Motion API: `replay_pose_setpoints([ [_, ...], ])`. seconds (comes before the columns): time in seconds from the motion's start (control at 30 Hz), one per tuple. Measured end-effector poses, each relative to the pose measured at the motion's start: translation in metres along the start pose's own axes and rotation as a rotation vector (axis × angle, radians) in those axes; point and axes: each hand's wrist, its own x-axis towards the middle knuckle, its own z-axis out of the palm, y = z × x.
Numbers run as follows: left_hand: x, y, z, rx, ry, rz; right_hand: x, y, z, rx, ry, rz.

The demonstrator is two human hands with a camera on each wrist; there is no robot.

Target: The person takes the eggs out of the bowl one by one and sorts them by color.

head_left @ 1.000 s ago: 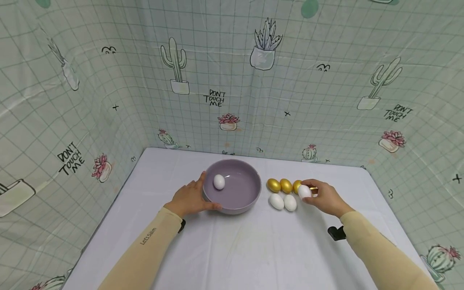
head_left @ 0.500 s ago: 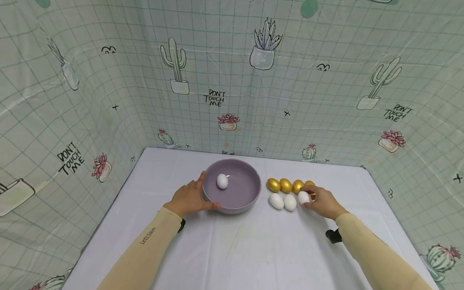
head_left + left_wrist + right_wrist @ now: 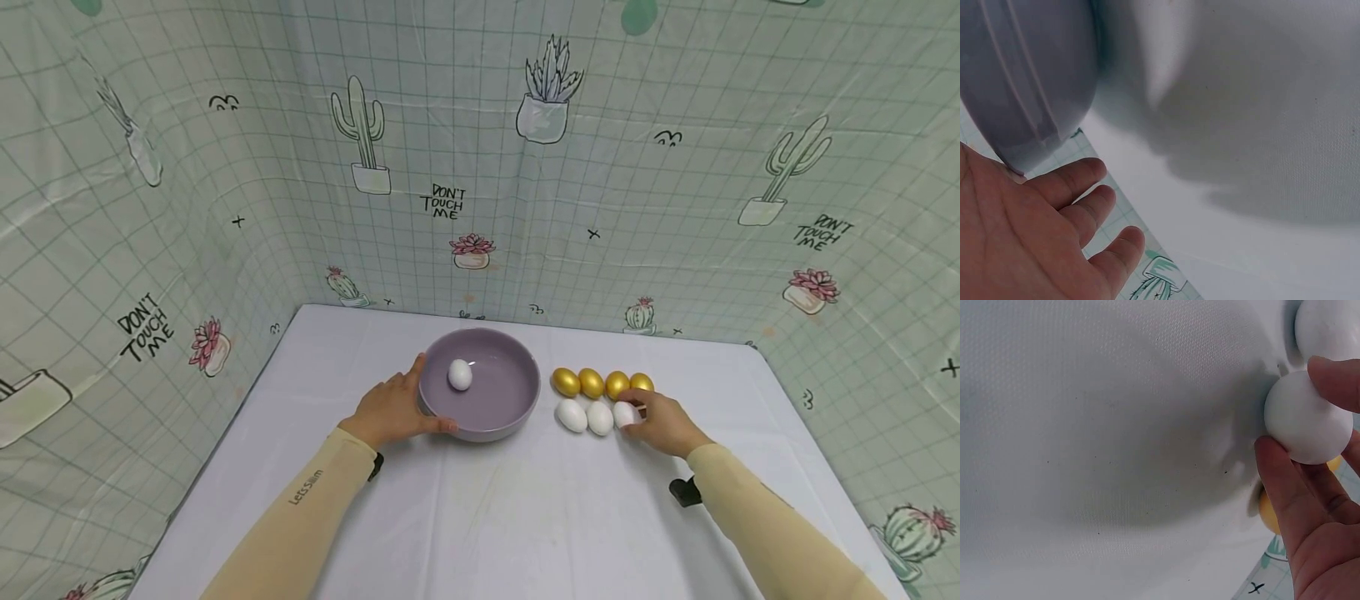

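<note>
My left hand (image 3: pixel 393 411) lies against the left side of a mauve bowl (image 3: pixel 491 406), thumb and fingers spread along it. In the left wrist view, several fingers extend loosely beside the bowl's outer wall (image 3: pixel 1041 75). Inside the bowl sits one white egg (image 3: pixel 460 375). Farther right, my right hand (image 3: pixel 665 423) pinches another white egg (image 3: pixel 624 414) between thumb and fingers, at the right end of a row of white eggs (image 3: pixel 572 416). The right wrist view shows that held egg (image 3: pixel 1304 419) close to the tabletop.
Behind the white eggs runs a row of several golden eggs (image 3: pixel 591 383). A white cloth (image 3: pixel 480 517) covers the table. Curtains (image 3: pixel 480 167) printed with cacti hang at the back and both sides.
The right hand has lowered its white egg and shifted it slightly left, beside the other white eggs. In the bowl, the egg rolled a little right, then stopped. The left hand stays put.
</note>
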Motion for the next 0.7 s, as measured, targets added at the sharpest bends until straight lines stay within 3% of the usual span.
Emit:
replay_pose_setpoints([
  [0.7,-0.0010,0.0017,-0.0003,-0.004,0.014,0.008,-0.0026,0.0017,0.0027,-0.038,0.032,-0.030],
])
